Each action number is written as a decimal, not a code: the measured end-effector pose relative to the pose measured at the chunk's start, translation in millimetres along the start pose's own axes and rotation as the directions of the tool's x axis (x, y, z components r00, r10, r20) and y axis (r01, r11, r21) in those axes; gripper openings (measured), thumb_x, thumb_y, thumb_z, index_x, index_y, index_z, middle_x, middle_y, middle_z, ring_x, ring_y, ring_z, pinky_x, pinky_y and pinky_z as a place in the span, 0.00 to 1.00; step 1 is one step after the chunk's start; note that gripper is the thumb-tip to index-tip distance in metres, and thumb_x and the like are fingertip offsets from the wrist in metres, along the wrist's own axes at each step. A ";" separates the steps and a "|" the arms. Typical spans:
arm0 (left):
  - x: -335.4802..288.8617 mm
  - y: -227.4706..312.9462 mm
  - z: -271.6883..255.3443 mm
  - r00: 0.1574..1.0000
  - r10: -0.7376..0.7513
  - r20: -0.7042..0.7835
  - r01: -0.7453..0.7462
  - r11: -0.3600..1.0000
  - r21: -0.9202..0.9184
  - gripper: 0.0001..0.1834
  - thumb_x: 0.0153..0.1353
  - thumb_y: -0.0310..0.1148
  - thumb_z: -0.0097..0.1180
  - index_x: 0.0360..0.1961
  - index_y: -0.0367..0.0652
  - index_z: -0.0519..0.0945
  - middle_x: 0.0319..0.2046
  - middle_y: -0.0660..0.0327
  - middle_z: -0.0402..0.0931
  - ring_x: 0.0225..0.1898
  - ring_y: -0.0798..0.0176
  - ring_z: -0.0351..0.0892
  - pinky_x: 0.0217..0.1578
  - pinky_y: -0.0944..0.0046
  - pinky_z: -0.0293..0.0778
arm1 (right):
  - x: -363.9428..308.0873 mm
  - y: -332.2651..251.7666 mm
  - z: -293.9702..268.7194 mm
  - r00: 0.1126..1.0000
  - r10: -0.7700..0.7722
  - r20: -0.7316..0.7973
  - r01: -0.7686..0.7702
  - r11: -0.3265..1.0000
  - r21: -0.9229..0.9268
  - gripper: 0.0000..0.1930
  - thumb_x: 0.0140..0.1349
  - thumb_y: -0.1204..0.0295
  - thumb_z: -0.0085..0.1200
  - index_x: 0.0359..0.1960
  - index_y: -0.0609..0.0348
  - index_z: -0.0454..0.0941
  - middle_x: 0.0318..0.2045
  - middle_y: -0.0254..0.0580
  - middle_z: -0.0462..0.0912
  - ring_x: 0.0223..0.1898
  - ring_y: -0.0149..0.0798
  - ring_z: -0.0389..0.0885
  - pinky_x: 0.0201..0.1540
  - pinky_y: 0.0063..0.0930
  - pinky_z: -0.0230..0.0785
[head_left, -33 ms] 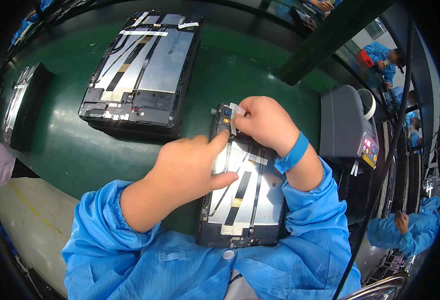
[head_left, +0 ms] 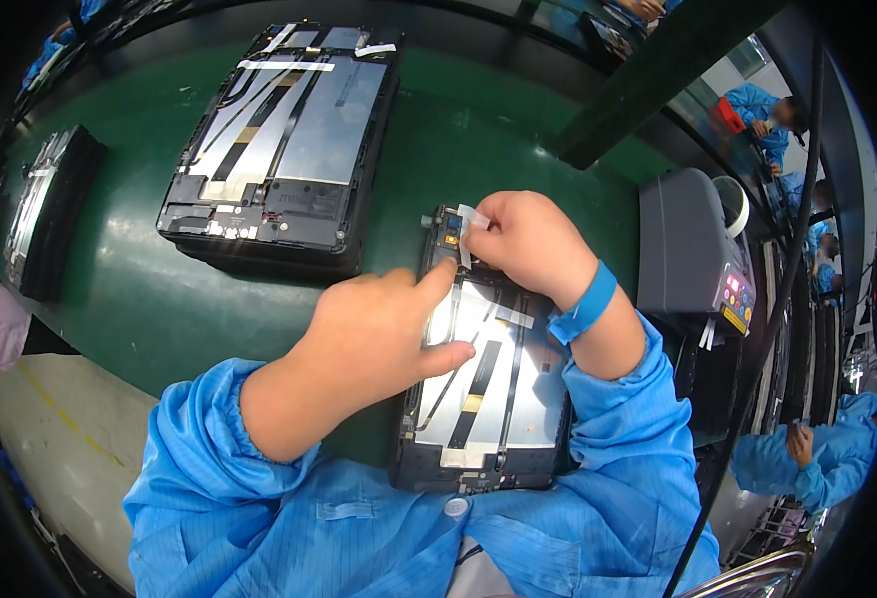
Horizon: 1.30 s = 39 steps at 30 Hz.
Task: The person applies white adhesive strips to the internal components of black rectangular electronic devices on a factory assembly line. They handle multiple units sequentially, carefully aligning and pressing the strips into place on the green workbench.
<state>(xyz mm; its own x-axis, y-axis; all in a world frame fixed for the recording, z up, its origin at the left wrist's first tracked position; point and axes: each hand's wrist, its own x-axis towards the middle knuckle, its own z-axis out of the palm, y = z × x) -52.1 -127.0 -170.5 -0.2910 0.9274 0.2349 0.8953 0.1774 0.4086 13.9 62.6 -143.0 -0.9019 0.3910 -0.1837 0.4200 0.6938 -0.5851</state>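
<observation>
An opened tablet-like device [head_left: 543,399] lies in front of me, its silver inner plate, black cables and dark frame exposed. At its far end, my right hand [head_left: 533,239] pinches a whitish strip of tape [head_left: 466,221] between thumb and fingers. The strip runs down over the device's upper edge, beside small blue and orange parts. My left hand [head_left: 368,319] reaches over the device's left side. Its index fingertip touches down near the lower end of the strip, with the thumb spread away above the plate. Part of the device's far right corner is hidden behind my right hand.
A stack of similar devices [head_left: 329,130] stands back left on the green table [head_left: 149,329]. Another stack [head_left: 59,209] sits at the far left. On the right is a grey tape dispenser [head_left: 683,249]; a dark post [head_left: 648,100] rises behind. Blue-sleeved people work beyond.
</observation>
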 end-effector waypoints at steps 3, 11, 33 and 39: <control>0.8 -0.2 -0.9 1.000 -0.002 -0.005 0.002 1.000 0.005 0.37 0.43 0.50 0.66 0.54 0.43 0.74 0.23 0.56 0.73 0.25 0.54 0.77 0.26 0.57 0.73 | 2.2 10.4 -6.3 0.996 0.000 0.089 -0.027 0.953 0.301 0.10 0.55 0.68 0.54 0.26 0.65 0.78 0.15 0.35 0.75 0.14 0.26 0.69 0.19 0.21 0.61; 0.4 -0.8 1.5 1.000 -0.004 0.000 0.004 1.000 0.004 0.36 0.44 0.49 0.66 0.54 0.43 0.74 0.23 0.56 0.73 0.25 0.54 0.77 0.26 0.57 0.73 | 3.2 6.6 -7.9 0.984 0.059 0.168 -0.112 0.940 0.324 0.10 0.56 0.69 0.54 0.23 0.63 0.76 0.15 0.32 0.74 0.13 0.22 0.66 0.16 0.18 0.57; 4.7 8.8 -6.4 0.984 -0.103 0.145 0.099 0.994 0.038 0.36 0.50 0.49 0.62 0.57 0.41 0.71 0.27 0.51 0.73 0.29 0.49 0.77 0.31 0.53 0.74 | -19.1 -11.3 -1.9 0.930 -0.025 -0.366 -0.037 0.986 -0.161 0.10 0.50 0.72 0.57 0.35 0.62 0.78 0.31 0.50 0.82 0.35 0.51 0.81 0.40 0.39 0.73; 5.3 10.4 -7.2 0.978 -0.122 0.168 0.112 0.992 0.065 0.37 0.50 0.50 0.61 0.58 0.40 0.70 0.28 0.49 0.74 0.30 0.46 0.77 0.32 0.51 0.74 | -23.5 13.3 16.8 0.846 -0.472 -0.248 0.497 0.866 0.048 0.13 0.51 0.86 0.46 0.38 0.63 0.77 0.36 0.50 0.81 0.43 0.51 0.79 0.45 0.38 0.72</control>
<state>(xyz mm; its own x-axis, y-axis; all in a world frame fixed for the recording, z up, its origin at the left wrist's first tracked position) -46.7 -122.6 -158.6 -0.3369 0.9410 0.0319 0.8770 0.3014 0.3743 39.0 52.4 -159.7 -0.9362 0.1531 0.3163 -0.0898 0.7662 -0.6364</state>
